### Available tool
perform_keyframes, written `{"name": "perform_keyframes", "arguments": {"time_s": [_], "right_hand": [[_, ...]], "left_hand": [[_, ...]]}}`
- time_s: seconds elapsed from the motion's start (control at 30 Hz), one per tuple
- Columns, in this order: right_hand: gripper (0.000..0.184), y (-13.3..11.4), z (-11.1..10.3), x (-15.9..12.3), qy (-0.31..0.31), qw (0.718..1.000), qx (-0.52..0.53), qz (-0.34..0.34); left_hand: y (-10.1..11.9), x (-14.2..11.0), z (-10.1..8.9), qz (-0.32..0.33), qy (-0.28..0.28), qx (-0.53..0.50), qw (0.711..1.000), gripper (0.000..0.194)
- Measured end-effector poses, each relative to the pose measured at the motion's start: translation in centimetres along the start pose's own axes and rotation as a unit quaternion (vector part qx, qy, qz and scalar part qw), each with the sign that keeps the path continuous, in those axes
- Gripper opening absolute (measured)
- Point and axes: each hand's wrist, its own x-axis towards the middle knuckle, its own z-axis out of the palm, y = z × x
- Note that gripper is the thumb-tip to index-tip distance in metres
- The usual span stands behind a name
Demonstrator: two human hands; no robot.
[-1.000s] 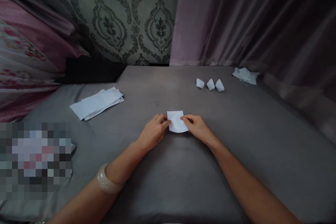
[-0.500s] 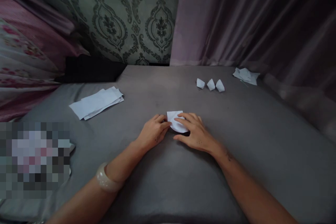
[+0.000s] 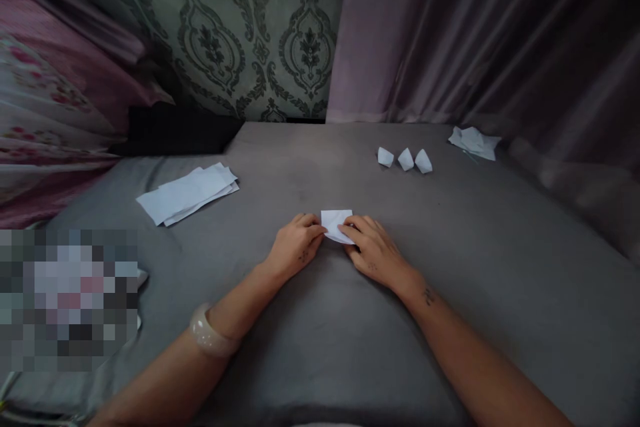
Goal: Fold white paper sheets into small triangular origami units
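A small folded piece of white paper (image 3: 336,219) lies on the grey cloth surface between my hands, its near edge curved. My left hand (image 3: 300,240) pinches its left side between thumb and fingers. On the other side, my right hand (image 3: 373,243) grips the right edge, with the fingers on top and the thumb tucked at the near edge. Part of the paper's right side is hidden under those fingers. A pale bangle (image 3: 213,333) circles my left forearm.
Three small folded paper shapes (image 3: 406,159) stand in a row at the back right. Farther right lie crumpled paper scraps (image 3: 475,142). White paper strips (image 3: 193,193) are stacked at left, before a black cloth (image 3: 183,133). Curtains (image 3: 415,33) hang behind; a blurred patch covers the left edge.
My right thumb has come up to the paper's near edge, and the right fingers have closed in on it. The paper's curved near side now looks flatter. The view has shifted slightly.
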Motion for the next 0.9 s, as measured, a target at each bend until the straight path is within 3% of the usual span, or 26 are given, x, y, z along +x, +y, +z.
{"name": "perform_keyframes", "arguments": {"time_s": [0.17, 0.43, 0.63, 0.9], "right_hand": [[0.028, 0.5, 0.3, -0.4, 0.018, 0.998, 0.064, 0.015], [0.021, 1.7, 1.9, 0.6, 0.083, 0.975, 0.166, 0.123], [0.028, 1.7, 2.1, 1.2, 0.09, 0.969, 0.149, 0.174], [0.031, 1.8, 2.6, 1.6, 0.116, 0.967, 0.131, 0.188]], "left_hand": [[0.3, -0.2, 0.4, -0.051, 0.044, -0.041, 0.997, 0.021], [0.8, 0.1, 1.3, -0.156, 0.083, -0.094, 0.98, 0.021], [1.2, 0.4, 1.6, -0.185, 0.097, -0.084, 0.974, 0.029], [1.2, 0.6, 1.7, -0.192, 0.095, -0.074, 0.974, 0.029]]}}
